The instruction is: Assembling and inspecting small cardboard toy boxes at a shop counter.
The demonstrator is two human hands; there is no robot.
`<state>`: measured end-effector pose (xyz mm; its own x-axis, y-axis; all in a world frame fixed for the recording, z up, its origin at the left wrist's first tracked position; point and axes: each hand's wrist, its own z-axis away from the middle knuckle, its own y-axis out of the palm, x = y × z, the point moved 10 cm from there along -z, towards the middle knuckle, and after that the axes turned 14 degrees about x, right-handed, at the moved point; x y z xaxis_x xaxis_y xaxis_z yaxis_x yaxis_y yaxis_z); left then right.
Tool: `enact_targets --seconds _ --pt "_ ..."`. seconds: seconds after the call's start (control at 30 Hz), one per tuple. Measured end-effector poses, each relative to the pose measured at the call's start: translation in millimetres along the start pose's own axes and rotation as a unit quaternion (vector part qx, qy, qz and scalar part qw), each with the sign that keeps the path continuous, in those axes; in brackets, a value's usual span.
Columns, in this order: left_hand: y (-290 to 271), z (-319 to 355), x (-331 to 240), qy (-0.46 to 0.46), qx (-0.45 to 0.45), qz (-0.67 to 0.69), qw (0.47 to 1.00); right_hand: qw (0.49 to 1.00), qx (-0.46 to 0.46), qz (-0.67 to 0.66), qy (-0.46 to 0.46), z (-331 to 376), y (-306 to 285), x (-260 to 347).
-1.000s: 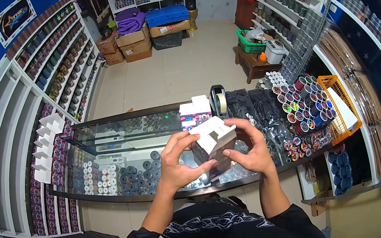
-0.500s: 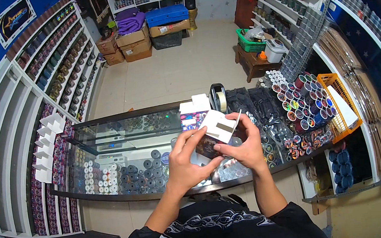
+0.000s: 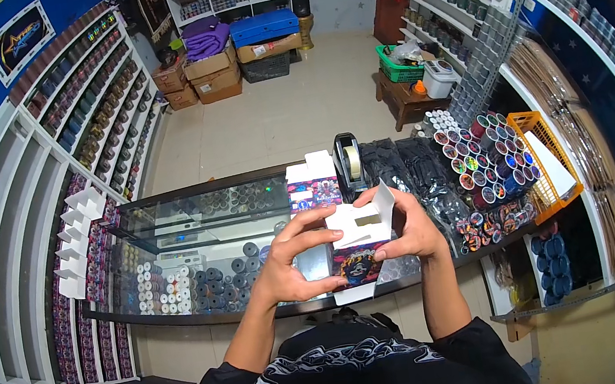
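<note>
A small printed cardboard box (image 3: 360,266), dark with colourful artwork, is held between both hands above the near edge of the glass counter. Its white top flaps face me; one flap at the right stands up, and a slot-like gap shows between the others. My left hand (image 3: 292,263) grips the left side, fingers over the top and thumb low by the front. On the right side my right hand (image 3: 413,230) holds it, thumb on the front corner and fingers behind the raised flap. Just beyond stands a similar box (image 3: 314,194) with its white flaps up.
A black tape dispenser (image 3: 349,166) stands behind the held box. Black plastic packs (image 3: 423,176), round-topped spools (image 3: 479,156) and an orange basket (image 3: 571,196) crowd the right. Thread spools (image 3: 164,289) show through the glass at left, near folded boxes (image 3: 79,247) on a shelf.
The held box has turned and tipped, so its printed front now faces me and a white flap hangs below. The right hand has moved slightly right, and the raised flap stands wider.
</note>
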<state>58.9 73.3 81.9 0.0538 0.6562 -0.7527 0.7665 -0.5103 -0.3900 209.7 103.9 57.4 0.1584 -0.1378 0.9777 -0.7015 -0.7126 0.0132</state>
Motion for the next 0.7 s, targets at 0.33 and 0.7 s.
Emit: enact_targets --seconds 0.33,0.7 --pt "-6 5 -9 0.017 -0.050 -0.037 0.998 0.981 -0.102 -0.019 -0.163 21 1 10" --pt "0 2 -18 0.002 0.014 -0.043 0.999 0.979 -0.101 0.037 -0.170 27 10 21"
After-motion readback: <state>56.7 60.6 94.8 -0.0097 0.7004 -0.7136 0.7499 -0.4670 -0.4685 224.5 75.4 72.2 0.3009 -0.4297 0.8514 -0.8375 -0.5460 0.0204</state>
